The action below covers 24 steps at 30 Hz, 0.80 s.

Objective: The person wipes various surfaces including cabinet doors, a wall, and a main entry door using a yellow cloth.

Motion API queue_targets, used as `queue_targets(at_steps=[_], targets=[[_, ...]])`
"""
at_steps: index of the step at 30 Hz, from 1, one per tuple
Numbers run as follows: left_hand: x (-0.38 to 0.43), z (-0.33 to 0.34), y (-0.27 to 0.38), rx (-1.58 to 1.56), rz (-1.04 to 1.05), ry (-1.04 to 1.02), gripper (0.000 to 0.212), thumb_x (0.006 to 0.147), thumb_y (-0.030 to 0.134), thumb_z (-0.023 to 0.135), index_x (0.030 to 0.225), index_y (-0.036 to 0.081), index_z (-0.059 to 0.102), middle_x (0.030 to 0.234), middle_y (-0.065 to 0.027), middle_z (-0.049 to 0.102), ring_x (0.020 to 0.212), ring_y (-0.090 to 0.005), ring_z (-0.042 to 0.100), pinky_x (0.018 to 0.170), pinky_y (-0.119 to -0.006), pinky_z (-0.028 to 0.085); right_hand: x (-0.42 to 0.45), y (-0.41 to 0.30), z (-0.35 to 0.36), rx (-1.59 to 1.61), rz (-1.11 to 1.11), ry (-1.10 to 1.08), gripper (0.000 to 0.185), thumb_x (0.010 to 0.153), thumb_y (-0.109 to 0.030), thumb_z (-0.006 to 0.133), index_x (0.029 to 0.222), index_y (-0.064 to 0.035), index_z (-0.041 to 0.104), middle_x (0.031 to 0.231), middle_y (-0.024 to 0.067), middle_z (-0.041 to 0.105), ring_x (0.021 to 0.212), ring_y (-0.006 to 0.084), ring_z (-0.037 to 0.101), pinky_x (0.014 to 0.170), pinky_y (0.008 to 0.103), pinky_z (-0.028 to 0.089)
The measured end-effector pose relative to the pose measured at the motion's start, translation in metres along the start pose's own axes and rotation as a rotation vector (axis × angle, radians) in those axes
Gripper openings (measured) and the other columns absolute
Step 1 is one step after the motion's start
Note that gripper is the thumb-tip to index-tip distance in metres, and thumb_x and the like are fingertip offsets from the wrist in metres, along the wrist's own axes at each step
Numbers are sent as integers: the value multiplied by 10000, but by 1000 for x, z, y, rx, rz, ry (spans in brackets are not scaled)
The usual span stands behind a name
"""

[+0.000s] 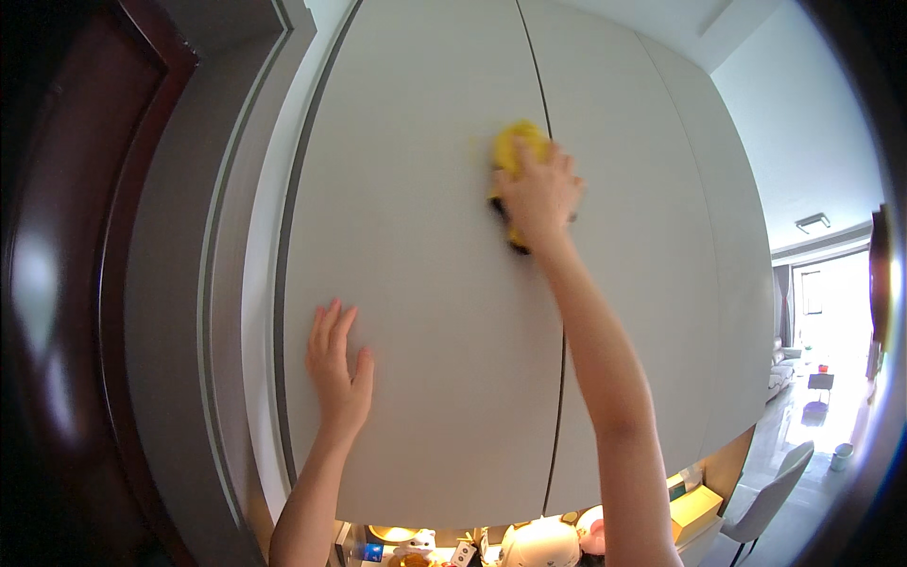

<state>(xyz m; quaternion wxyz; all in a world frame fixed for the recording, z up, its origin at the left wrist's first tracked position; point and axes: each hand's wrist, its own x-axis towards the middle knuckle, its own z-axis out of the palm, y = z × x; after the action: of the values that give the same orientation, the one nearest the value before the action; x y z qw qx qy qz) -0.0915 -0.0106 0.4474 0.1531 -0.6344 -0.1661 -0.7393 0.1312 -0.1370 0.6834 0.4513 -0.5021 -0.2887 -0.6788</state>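
A tall pale grey cabinet door (425, 283) fills the middle of the view. High on it, near the dark seam to the neighbouring door (638, 212), my right hand (540, 191) presses a yellow cloth (523, 138) against the surface. Dark patches show at the cloth's lower end, and the hand covers much of it; both are blurred. My left hand (340, 361) rests lower down by the door's left edge, holding nothing, its thumb apart from the fingers.
Below the doors, a lit niche holds a white helmet (542, 542), a cat figurine (418, 542) and a yellow box (694, 512). A dark red door (78, 248) stands at left. A chair (772, 496) and a bright room lie to the right.
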Motion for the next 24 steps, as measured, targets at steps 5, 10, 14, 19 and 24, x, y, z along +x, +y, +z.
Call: queue_targets(at_steps=[5, 10, 14, 19, 24], targets=[[-6, -1, -16, -112, -14, 27, 417, 916, 121, 574, 1331, 91, 570, 1501, -107, 453, 1456, -345, 302, 1168, -536, 234, 27, 21, 11, -39, 272, -18, 504, 884, -419, 582, 1354, -236, 578, 1320, 124, 527, 1175, 307, 505, 859, 508, 412], [-3, -5, -8, -269, -26, 33, 389, 932, 135, 579, 1317, 74, 580, 1469, -123, 483, 1440, -365, 322, 1171, -519, 247, 44, -61, 14, -48, 173, -81, 506, 870, -422, 599, 1339, -234, 590, 1323, 116, 530, 1193, 298, 495, 869, 498, 393], [-7, -13, -7, -397, -45, 50, 365, 952, 159, 577, 1302, 53, 586, 1410, -159, 531, 1407, -385, 373, 1156, -497, 285, 38, -161, 18, 97, -104, -35, 468, 879, -424, 586, 1303, -227, 614, 1306, 89, 538, 1219, 282, 487, 893, 512, 405], [-38, -34, -3, -461, -199, 47, 322, 972, 175, 562, 1259, 37, 605, 1322, -183, 581, 1337, -359, 463, 1107, -472, 351, 18, -268, 10, 201, -362, -94, 353, 856, -353, 615, 1142, -160, 688, 1209, 73, 588, 1194, 234, 503, 875, 459, 406], [-70, -62, -7, -453, -356, 41, 279, 969, 161, 561, 1214, 38, 613, 1241, -149, 621, 1256, -305, 527, 1086, -442, 372, 15, -290, 1, 226, -437, -211, 288, 838, -252, 609, 1056, -112, 735, 1178, 47, 592, 1150, 209, 528, 837, 402, 423]])
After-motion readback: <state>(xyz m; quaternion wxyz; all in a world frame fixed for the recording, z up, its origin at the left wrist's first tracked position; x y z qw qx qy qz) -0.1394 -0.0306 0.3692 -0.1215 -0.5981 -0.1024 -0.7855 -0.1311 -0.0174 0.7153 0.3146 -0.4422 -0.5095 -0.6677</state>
